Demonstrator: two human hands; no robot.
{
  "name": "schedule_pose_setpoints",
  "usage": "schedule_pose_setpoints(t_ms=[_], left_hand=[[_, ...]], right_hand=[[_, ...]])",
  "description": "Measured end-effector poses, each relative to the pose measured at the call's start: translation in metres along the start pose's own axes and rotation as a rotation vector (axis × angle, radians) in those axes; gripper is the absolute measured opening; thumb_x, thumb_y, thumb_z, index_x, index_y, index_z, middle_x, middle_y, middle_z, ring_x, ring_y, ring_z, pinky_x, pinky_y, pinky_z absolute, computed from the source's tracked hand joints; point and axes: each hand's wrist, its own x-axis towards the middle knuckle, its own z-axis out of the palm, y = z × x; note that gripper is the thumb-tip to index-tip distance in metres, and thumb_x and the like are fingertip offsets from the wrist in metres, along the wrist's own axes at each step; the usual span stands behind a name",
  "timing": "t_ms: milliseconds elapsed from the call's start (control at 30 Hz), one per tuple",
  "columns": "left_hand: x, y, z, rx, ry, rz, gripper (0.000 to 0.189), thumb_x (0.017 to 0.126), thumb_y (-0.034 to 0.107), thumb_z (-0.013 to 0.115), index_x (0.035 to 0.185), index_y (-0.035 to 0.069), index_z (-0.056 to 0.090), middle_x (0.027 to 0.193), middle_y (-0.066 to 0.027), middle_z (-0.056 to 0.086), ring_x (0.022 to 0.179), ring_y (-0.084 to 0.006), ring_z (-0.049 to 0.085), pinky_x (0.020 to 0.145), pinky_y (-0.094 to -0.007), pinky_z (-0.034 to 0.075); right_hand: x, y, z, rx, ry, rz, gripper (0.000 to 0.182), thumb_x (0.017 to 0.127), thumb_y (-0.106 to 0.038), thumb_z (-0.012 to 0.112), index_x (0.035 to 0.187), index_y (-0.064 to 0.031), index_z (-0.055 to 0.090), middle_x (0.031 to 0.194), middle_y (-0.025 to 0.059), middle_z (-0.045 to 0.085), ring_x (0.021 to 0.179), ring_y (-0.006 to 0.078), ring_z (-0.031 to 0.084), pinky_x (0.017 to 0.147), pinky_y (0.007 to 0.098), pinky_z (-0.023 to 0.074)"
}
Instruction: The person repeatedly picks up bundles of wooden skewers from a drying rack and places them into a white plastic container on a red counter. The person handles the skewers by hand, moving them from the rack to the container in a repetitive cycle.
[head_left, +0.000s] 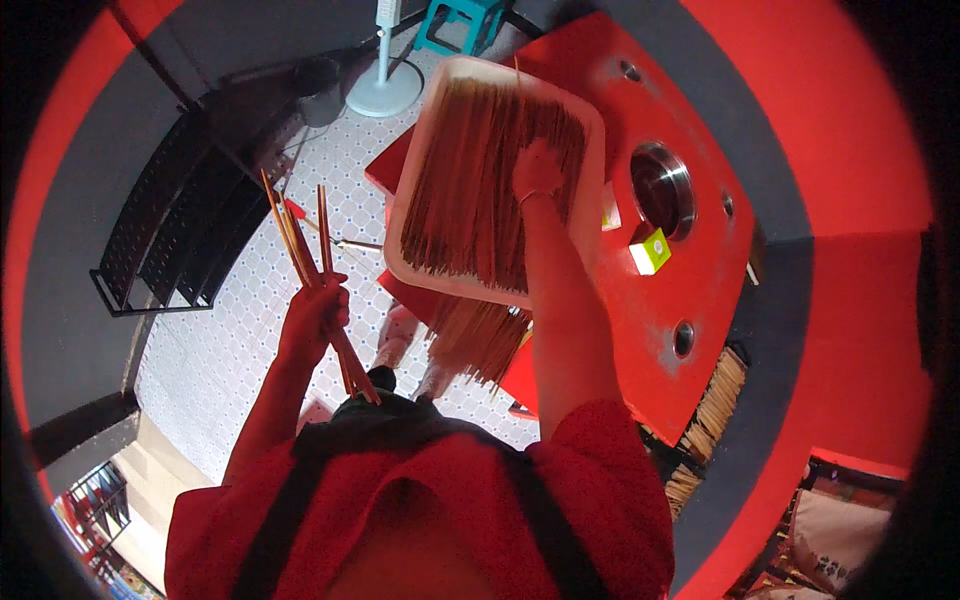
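Note:
My left hand (316, 309) is closed around several long thin wooden sticks (282, 225), which look like chopsticks. Their upper ends fan apart above my fist, while the lower ends point down towards my waist. To the right, my right hand (538, 171) rests on a dense layer of similar thin sticks (465, 180) in a pale rectangular tray (406, 196). Its fingertips are too blurred among the sticks to show whether they grip any. More sticks (474, 341) lie in a bunch just below the tray's near edge.
The tray is over a red table (600, 330) with a round metal basin (664, 191) and smaller round holes. A yellow-green box (649, 252) stands beside the basin. Further off are a fan stand (384, 88), a teal stool (469, 22) and a black perforated rack (176, 225).

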Motion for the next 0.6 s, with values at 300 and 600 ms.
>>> schedule_pose_setpoints(t_ms=[300, 600], left_hand=[[0.004, 0.024, 0.022, 0.169, -0.056, 0.019, 0.031, 0.09, 0.013, 0.048, 0.116, -0.002, 0.046, 0.069, -0.0016, 0.052, 0.055, -0.0086, 0.049, 0.05, -0.0203, 0.039], [-0.01, 0.028, 0.095, 0.291, -0.377, 0.147, 0.023, 0.087, 0.01, 0.052, 0.108, 0.001, 0.049, 0.071, -0.0029, 0.053, 0.057, -0.0095, 0.05, 0.051, -0.0221, 0.041]], right_hand=[[-0.03, 0.067, -0.037, -0.003, -0.353, -0.253, 0.036, 0.084, -0.033, 0.055, 0.082, 0.0026, 0.062, 0.073, 0.0208, 0.062, 0.067, 0.0365, 0.061, 0.064, 0.0462, 0.0484], [-0.174, 0.056, -0.164, 0.867, -0.201, 0.225, 0.026, 0.09, -0.026, 0.052, 0.084, -0.0017, 0.061, 0.081, 0.0076, 0.061, 0.075, 0.0167, 0.056, 0.064, 0.0319, 0.0461]])
